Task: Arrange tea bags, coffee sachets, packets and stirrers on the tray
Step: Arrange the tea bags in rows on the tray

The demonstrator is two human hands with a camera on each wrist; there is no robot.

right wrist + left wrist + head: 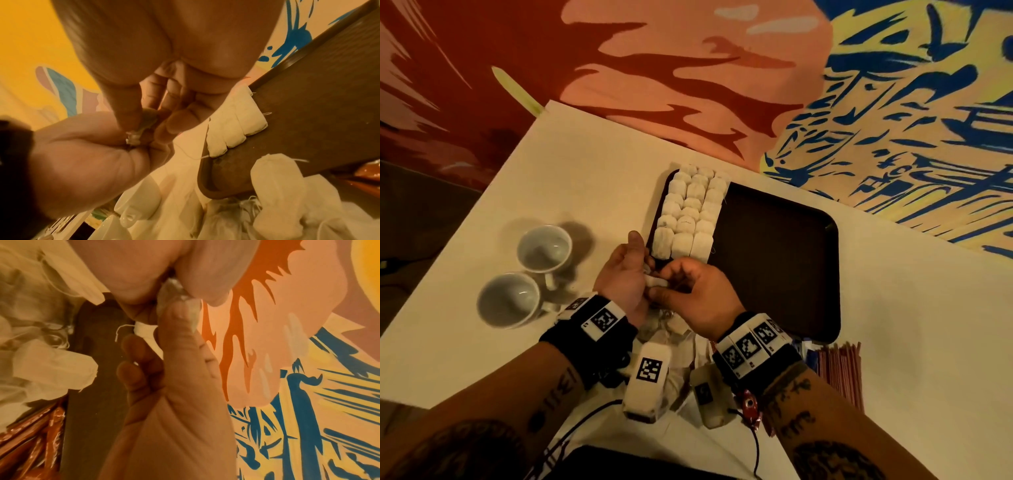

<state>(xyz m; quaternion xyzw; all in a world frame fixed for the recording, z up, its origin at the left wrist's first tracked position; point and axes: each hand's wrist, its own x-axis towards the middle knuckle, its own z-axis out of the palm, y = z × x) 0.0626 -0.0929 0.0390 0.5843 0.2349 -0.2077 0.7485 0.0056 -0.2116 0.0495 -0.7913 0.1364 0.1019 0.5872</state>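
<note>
Both hands meet just short of the near-left corner of the dark brown rectangular plastic tray [784, 253]. The left hand [625, 274] and right hand [698, 291] together pinch one small white tea bag [655, 281], fingers curled round it, apparently unwrapping it for placing. White paper tea bags [688, 212] fill the tray's left strip in three columns, seemingly to leave room for sachets; exact count unclear. Two white ceramic cups [544, 248] stand left. Red stirrers [840, 370], uncounted, lie right, off the tray.
</note>
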